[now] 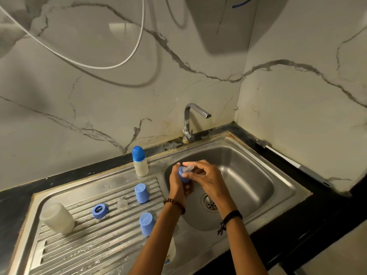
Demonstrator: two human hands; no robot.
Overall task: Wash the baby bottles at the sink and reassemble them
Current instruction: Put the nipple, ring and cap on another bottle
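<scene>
Gripping a blue screw ring point(183, 176) over the sink basin point(248, 175), the left hand point(177, 183) wraps it while the right hand point(206, 177) pinches a clear teat point(187, 168) at its top. 2 blue caps point(141, 193) stand on the drainboard point(89, 241); 1 assembled bottle point(140, 161) stands at its back edge.

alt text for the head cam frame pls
Over a steel sink, the left hand grips a blue bottle ring while the right hand pinches its clear teat. Loose bottle parts lie on the drainboard to the left.
</scene>
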